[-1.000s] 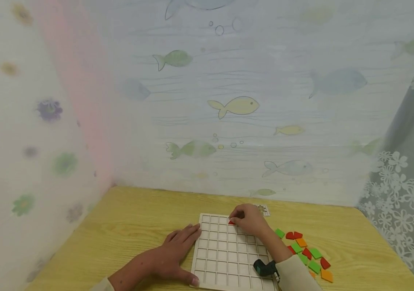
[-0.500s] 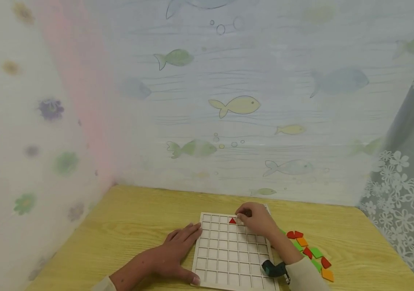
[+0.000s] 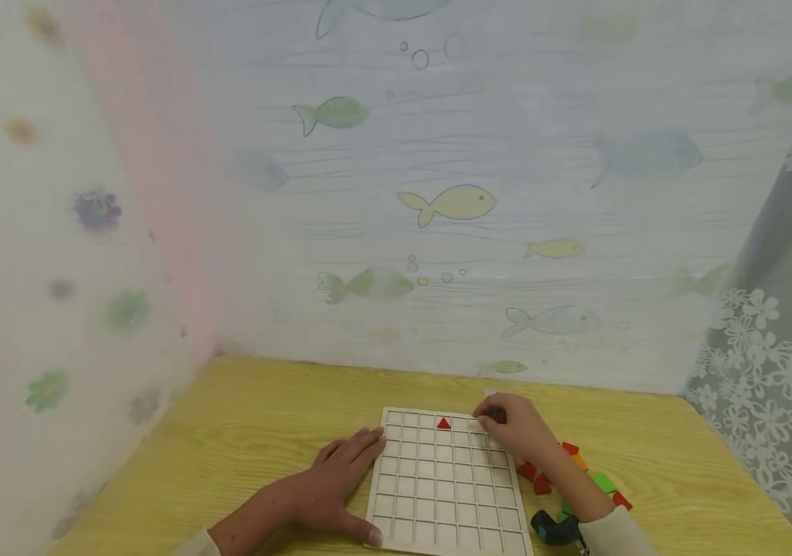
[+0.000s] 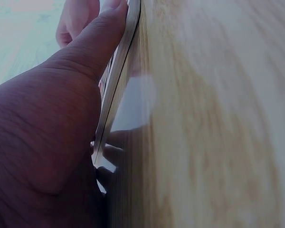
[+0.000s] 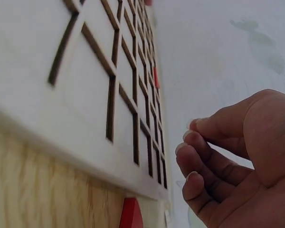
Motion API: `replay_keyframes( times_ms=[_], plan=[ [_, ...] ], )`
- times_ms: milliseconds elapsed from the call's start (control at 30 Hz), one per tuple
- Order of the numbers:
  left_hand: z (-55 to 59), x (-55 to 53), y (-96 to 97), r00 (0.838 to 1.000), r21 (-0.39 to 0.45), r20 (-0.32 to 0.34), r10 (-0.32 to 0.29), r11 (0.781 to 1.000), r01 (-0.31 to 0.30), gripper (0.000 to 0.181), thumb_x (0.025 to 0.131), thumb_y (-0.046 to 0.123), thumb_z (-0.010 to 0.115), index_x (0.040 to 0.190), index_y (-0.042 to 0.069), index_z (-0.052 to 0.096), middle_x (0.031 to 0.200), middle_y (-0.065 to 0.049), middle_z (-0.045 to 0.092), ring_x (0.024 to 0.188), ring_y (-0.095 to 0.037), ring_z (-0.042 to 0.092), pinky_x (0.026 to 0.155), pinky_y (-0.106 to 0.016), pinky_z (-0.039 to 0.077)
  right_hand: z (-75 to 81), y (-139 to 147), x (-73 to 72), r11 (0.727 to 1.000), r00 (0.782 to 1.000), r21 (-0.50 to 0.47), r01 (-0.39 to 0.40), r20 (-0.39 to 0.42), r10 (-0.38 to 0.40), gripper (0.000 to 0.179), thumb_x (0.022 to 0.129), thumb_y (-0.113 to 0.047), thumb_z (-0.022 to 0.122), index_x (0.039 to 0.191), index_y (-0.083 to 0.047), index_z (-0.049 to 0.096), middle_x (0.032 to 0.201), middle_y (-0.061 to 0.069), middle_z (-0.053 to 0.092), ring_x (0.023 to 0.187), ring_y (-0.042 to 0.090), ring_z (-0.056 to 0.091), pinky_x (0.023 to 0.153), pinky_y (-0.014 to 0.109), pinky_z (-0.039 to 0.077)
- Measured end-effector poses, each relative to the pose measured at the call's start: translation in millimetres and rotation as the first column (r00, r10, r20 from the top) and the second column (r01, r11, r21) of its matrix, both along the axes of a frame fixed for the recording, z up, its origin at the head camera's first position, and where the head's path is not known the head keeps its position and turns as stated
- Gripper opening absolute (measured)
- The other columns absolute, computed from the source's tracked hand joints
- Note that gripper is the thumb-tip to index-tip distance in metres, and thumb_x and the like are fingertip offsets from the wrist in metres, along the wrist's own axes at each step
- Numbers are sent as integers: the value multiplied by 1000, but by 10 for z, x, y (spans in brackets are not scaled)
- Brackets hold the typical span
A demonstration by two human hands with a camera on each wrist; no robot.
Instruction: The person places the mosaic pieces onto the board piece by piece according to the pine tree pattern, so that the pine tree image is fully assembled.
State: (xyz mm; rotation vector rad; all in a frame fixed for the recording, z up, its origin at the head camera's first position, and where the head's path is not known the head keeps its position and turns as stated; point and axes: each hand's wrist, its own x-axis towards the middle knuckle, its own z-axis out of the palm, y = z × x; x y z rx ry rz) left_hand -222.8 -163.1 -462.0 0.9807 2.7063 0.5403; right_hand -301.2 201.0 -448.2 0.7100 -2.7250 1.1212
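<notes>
A pale wooden grid board [image 3: 426, 490] lies on the table, divided into square cells. One red triangle [image 3: 443, 423] sits in a cell of its far row. My left hand [image 3: 329, 486] rests along the board's left side, fingertips at the upper edge and thumb at the near left corner; the left wrist view shows that thumb [image 4: 92, 47] against the board's edge. Over the far right corner is my right hand [image 3: 522, 428], its fingers loosely bent. In the right wrist view, nothing shows between the thumb and fingertips [image 5: 194, 137] of that hand.
Right of the board lie several flat coloured pieces, among them a green one [image 3: 603, 483], an orange one [image 3: 579, 461] and a red one [image 3: 542, 485], partly hidden by the right forearm. A patterned card [image 3: 496, 392] lies behind the right hand. Fish-printed wall covering [image 3: 368, 332] borders the table.
My right hand let go of the red triangle in the far row, then moved right to the board's far right corner. The left hand has stayed in place.
</notes>
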Motion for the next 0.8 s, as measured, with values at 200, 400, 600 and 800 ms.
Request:
replay_keyframes(
  times_ms=[200, 400, 600, 800],
  plan=[
    [-11, -11, -7, 1000, 5, 4, 3, 1000, -3, 125, 84, 81, 70, 172, 14, 12, 179, -3, 5, 165, -31, 5, 124, -65, 17, -8, 111, 46, 1000, 1000, -5, -21, -11, 21, 10, 102, -6, 69, 103, -9, 78, 94, -1, 70, 74, 8, 57, 66, 27, 51],
    [-20, -19, -10, 1000, 9, 0, -3, 1000, 3, 125, 84, 81, 70, 172, 15, 12, 179, -2, 5, 165, -31, 5, 124, -65, 17, 21, 233, 115, 1000, 1000, -14, -17, -11, 17, 9, 101, -4, 71, 105, -8, 78, 98, -1, 72, 76, 6, 59, 66, 26, 52],
    [-27, -23, -14, 1000, 10, -7, -9, 1000, 9, 124, 84, 81, 70, 172, 14, 12, 179, -3, 5, 164, -31, 6, 124, -65, 17, 43, 380, 165, 1000, 1000, -11, -15, -10, 15, 10, 101, -3, 70, 106, -7, 77, 101, 3, 73, 77, 8, 60, 66, 27, 52],
    [-43, -26, -23, 1000, 16, -9, -15, 1000, 15, 124, 85, 80, 70, 172, 14, 12, 179, -4, 5, 164, -32, 6, 123, -66, 18, 39, 542, 169, 1000, 1000, 24, -3, 5, 3, 13, 102, -4, 68, 107, -9, 78, 101, 4, 74, 74, 7, 60, 64, 27, 51]
  ],
)
